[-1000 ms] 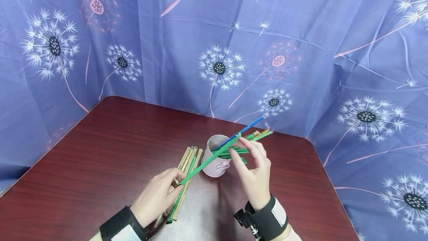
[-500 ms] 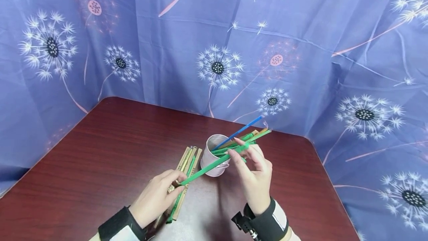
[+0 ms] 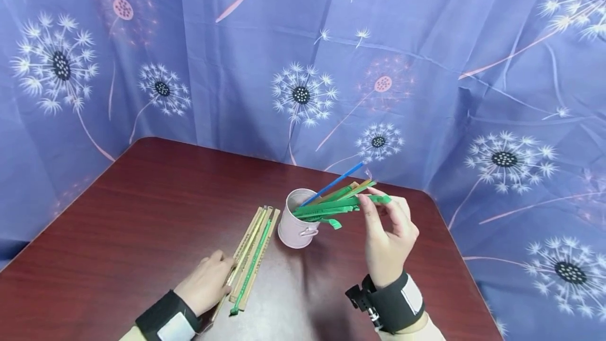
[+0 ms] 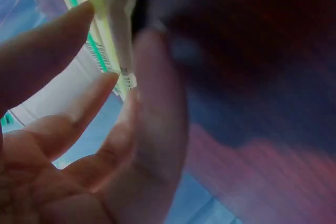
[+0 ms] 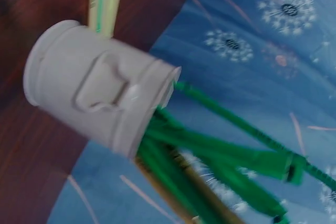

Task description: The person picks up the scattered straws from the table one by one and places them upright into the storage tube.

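My right hand (image 3: 390,241) pinches the upper end of a green paper-wrapped straw (image 3: 347,202). Its other end lies inside a small pale pail (image 3: 294,231), which has a little handle on its side. More green and brown wrapped straws and a blue straw (image 3: 333,183) lean out of the pail. My left hand (image 3: 208,280) is at the left side of a row of wrapped straws (image 3: 251,262) on the table. In the left wrist view, its fingers stand apart, with one fingertip against a yellowish straw (image 4: 100,14). The right wrist view shows the pail (image 5: 100,87) up close, without the hand.
The dark red wooden table (image 3: 165,199) has rounded far corners. A blue curtain (image 3: 236,93) with dandelion prints hangs around its back and sides. The row of straws lies just left of the pail.
The left hand has let go of the green straw and dropped back to the row of straws. The right hand has moved right, and the straw's lower end has gone into the pail.
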A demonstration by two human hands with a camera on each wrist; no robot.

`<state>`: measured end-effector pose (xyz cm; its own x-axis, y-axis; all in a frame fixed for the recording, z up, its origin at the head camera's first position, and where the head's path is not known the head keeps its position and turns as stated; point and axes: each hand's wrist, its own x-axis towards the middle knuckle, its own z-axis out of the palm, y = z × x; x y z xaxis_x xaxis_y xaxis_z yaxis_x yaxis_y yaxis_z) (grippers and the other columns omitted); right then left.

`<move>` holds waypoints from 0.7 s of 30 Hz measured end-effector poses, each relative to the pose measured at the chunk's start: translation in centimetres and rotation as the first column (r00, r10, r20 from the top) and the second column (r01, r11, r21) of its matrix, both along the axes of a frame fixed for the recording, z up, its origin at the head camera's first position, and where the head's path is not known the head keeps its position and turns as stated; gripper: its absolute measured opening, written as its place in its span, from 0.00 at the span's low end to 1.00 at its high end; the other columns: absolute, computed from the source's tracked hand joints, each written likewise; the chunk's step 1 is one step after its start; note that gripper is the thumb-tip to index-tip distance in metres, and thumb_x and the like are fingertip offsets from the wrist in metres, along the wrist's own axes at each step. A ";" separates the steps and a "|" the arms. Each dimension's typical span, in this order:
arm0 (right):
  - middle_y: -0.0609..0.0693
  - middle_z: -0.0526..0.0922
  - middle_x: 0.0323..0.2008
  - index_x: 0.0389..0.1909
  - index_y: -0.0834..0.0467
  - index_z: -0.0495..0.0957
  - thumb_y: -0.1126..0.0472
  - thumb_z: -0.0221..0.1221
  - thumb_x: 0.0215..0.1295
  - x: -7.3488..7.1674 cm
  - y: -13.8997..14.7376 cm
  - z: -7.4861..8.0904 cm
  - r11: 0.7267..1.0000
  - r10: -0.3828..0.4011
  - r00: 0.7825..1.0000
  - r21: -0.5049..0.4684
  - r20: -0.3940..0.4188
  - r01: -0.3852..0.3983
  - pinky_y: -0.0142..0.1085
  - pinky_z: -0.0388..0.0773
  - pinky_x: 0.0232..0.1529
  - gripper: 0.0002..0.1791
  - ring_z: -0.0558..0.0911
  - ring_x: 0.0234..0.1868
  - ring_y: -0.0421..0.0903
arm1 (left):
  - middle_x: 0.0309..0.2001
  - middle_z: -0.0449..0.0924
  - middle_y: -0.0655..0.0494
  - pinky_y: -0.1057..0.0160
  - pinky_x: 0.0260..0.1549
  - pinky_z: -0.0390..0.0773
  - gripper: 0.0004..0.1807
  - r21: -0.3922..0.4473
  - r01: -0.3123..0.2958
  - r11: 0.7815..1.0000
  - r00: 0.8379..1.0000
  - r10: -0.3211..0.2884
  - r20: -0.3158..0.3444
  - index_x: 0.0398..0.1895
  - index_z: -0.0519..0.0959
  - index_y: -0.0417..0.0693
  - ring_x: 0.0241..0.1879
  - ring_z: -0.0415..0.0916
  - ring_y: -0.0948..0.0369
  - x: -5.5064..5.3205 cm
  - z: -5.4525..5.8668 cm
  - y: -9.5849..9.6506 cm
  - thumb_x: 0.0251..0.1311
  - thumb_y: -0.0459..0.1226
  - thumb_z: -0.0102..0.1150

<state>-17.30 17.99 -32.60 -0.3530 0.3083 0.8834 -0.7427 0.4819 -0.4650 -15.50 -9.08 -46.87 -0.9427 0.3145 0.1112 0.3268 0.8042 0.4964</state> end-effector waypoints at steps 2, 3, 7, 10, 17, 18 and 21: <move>0.51 0.87 0.33 0.31 0.73 0.87 0.77 0.67 0.51 -0.3 0.3 -0.3 0.999 -0.029 1.000 0.021 0.011 0.029 0.27 0.70 0.33 0.05 0.76 0.32 0.39 | 0.35 0.75 0.46 0.45 0.36 0.80 0.18 -0.002 -0.002 1.000 1.000 0.002 -0.005 0.36 0.81 0.41 0.31 0.76 0.49 -0.1 0.0 -0.2 0.38 0.30 0.75; 0.52 0.87 0.32 0.32 0.73 0.87 0.77 0.67 0.52 -0.4 0.5 -0.5 0.998 -0.044 0.999 0.036 0.018 0.043 0.27 0.70 0.33 0.05 0.76 0.32 0.38 | 0.34 0.74 0.46 0.46 0.35 0.80 0.17 0.001 -0.002 1.000 1.000 0.002 -0.006 0.35 0.80 0.41 0.31 0.76 0.49 -0.1 0.0 -0.2 0.38 0.29 0.75; 0.59 0.85 0.28 0.35 0.70 0.88 0.74 0.66 0.56 -1.0 1.0 -1.5 0.988 -0.111 0.993 0.113 0.039 0.106 0.28 0.69 0.34 0.07 0.75 0.34 0.38 | 0.34 0.76 0.47 0.46 0.37 0.81 0.18 0.031 -0.016 0.999 1.000 0.016 0.014 0.37 0.79 0.41 0.33 0.77 0.50 -0.2 -0.1 -0.3 0.39 0.28 0.74; 0.59 0.87 0.29 0.35 0.70 0.88 0.74 0.65 0.58 -1.5 1.3 -2.0 0.979 -0.133 0.990 0.163 0.041 0.124 0.30 0.68 0.37 0.06 0.75 0.35 0.41 | 0.36 0.79 0.45 0.45 0.41 0.81 0.22 0.056 -0.036 0.998 0.999 0.034 0.041 0.41 0.79 0.40 0.37 0.80 0.49 -0.3 -0.1 -0.4 0.39 0.27 0.74; 0.58 0.88 0.30 0.33 0.69 0.89 0.68 0.68 0.56 -2.4 1.7 -2.9 0.969 -0.151 0.985 0.207 0.079 0.132 0.32 0.68 0.40 0.07 0.78 0.37 0.48 | 0.32 0.81 0.50 0.51 0.37 0.81 0.24 0.110 -0.088 0.990 0.991 0.077 0.107 0.46 0.80 0.36 0.34 0.79 0.55 -0.4 0.0 -0.4 0.40 0.26 0.73; 0.57 0.88 0.29 0.33 0.68 0.89 0.67 0.69 0.55 -2.5 1.7 -3.1 0.967 -0.163 0.982 0.213 0.095 0.139 0.32 0.68 0.39 0.07 0.78 0.37 0.48 | 0.30 0.80 0.52 0.53 0.35 0.81 0.24 0.118 -0.096 0.988 0.990 0.082 0.117 0.47 0.80 0.35 0.33 0.77 0.57 -0.4 0.0 -0.4 0.40 0.26 0.72; 0.57 0.85 0.28 0.33 0.68 0.88 0.65 0.71 0.53 -2.6 1.8 -3.5 0.961 -0.201 0.967 0.223 0.157 0.163 0.32 0.67 0.36 0.09 0.77 0.36 0.44 | 0.27 0.79 0.55 0.54 0.34 0.80 0.24 0.130 -0.109 0.985 0.987 0.092 0.133 0.47 0.80 0.34 0.31 0.75 0.60 -0.5 0.0 -0.4 0.40 0.25 0.71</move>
